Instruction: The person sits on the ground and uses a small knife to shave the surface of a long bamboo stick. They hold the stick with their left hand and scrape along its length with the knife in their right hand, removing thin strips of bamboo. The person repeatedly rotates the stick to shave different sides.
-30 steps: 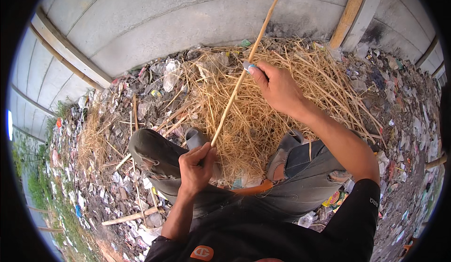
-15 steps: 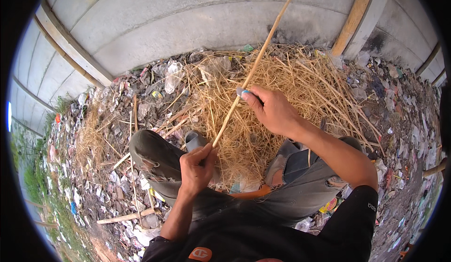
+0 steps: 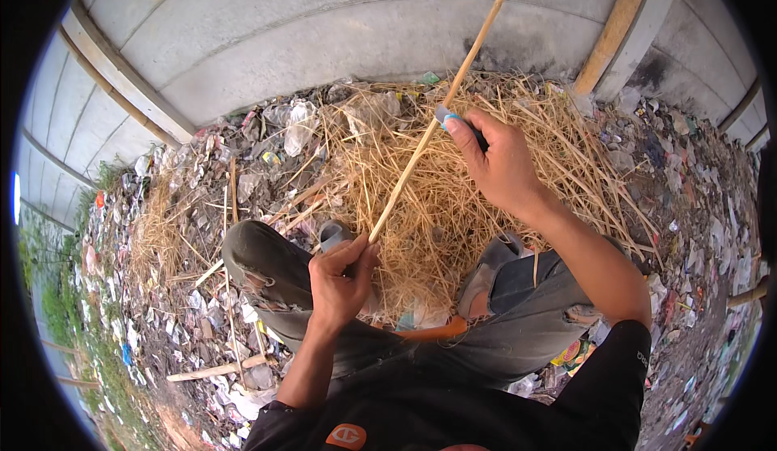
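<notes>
A long, thin pale bamboo stick (image 3: pixel 413 162) slants up and away to the right, past the picture's top edge. My left hand (image 3: pixel 340 281) is closed around its near end, just above my bent left knee. Farther along, my right hand (image 3: pixel 503 160) grips a small knife (image 3: pixel 443 114), mostly hidden by the fingers; its grey blade end lies against the stick. Something blue is wrapped on the right thumb. Below the stick, between my feet and beyond them, spreads a heap of straw-coloured shavings (image 3: pixel 453 200).
A grey concrete panel wall (image 3: pixel 340 38) rises behind the heap, with wooden posts (image 3: pixel 611 34) against it. Litter and plastic scraps (image 3: pixel 202 321) cover the ground around me. Loose sticks (image 3: pixel 217 372) lie at the left. Green plants (image 3: pixel 61 305) grow at the far left.
My right hand has slid the knife farther up the stick, away from my left hand. The stick's far end has swung slightly right; my left hand has barely moved.
</notes>
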`<state>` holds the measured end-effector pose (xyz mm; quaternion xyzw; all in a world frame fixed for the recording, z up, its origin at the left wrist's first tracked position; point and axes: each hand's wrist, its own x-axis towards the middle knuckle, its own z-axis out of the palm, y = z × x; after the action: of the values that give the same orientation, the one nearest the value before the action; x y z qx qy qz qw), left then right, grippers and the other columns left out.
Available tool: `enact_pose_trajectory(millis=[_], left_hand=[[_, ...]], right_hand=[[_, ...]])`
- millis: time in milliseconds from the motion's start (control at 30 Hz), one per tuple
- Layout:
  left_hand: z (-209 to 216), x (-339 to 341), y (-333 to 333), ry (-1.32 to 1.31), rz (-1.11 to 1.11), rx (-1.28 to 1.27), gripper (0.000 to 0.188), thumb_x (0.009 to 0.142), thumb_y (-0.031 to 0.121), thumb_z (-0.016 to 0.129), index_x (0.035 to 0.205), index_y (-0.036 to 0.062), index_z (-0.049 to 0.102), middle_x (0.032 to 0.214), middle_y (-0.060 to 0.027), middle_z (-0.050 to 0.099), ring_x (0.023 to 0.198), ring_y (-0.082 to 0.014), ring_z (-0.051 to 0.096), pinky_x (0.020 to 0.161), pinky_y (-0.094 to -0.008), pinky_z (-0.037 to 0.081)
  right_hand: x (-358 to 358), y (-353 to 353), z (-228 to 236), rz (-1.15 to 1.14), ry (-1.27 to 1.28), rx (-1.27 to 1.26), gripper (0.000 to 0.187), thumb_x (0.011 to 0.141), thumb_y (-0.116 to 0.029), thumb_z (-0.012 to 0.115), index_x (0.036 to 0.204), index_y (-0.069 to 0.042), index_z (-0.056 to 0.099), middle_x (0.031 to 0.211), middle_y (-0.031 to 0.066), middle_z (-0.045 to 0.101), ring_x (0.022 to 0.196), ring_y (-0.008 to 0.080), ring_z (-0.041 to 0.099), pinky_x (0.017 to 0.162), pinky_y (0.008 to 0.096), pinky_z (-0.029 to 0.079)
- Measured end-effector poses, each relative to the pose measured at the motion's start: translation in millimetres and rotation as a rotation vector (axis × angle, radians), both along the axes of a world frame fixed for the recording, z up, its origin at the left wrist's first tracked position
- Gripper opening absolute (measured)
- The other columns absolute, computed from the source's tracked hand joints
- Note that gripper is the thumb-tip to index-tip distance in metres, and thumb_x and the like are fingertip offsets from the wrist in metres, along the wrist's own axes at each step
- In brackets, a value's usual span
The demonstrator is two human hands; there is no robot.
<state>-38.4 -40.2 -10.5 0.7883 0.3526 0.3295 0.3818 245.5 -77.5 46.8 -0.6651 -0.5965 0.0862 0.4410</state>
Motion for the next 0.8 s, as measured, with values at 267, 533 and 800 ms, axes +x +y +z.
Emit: enact_pose_trajectory(millis=[267,533,800], left_hand=[[-12.6,5.3,-0.8,-0.085,-0.017,-0.029,0.02,0.093,0.002,0.07,0.11,-0.0064,0.073,0.073,-0.0084,0.067,0.064,-0.0092,0.06,0.059,-0.0257,0.046],[-17.9,-5.1,-2.6,-0.077,0.012,-0.046,0.019,0.092,0.004,0.071,0.109,-0.0057,0.073,0.069,-0.01,0.065,0.061,-0.008,0.058,0.056,-0.0271,0.045],[-17.3,-4.0,-5.2,-0.091,0.01,-0.152,0.02,0.093,0.004,0.07,0.111,-0.0065,0.073,0.073,-0.0096,0.068,0.064,-0.007,0.059,0.058,-0.0258,0.046]], right_hand=[[-13.7,-0.7,-7.5,0.033,-0.061,-0.039,0.042,0.108,-0.035,0.05,0.092,0.002,0.062,0.053,0.0142,0.057,0.042,0.0266,0.057,0.043,0.0411,0.041],[-11.8,8.6,-3.0,0.06,-0.045,-0.162,0.043,0.108,-0.035,0.05,0.094,0.003,0.065,0.052,0.0131,0.057,0.043,0.0263,0.056,0.043,0.0396,0.041],[-22.0,6.0,-36.0,0.263,0.126,-0.303,0.047,0.108,-0.04,0.051,0.093,0.001,0.067,0.055,0.0044,0.05,0.047,0.0123,0.044,0.047,0.0344,0.038]])
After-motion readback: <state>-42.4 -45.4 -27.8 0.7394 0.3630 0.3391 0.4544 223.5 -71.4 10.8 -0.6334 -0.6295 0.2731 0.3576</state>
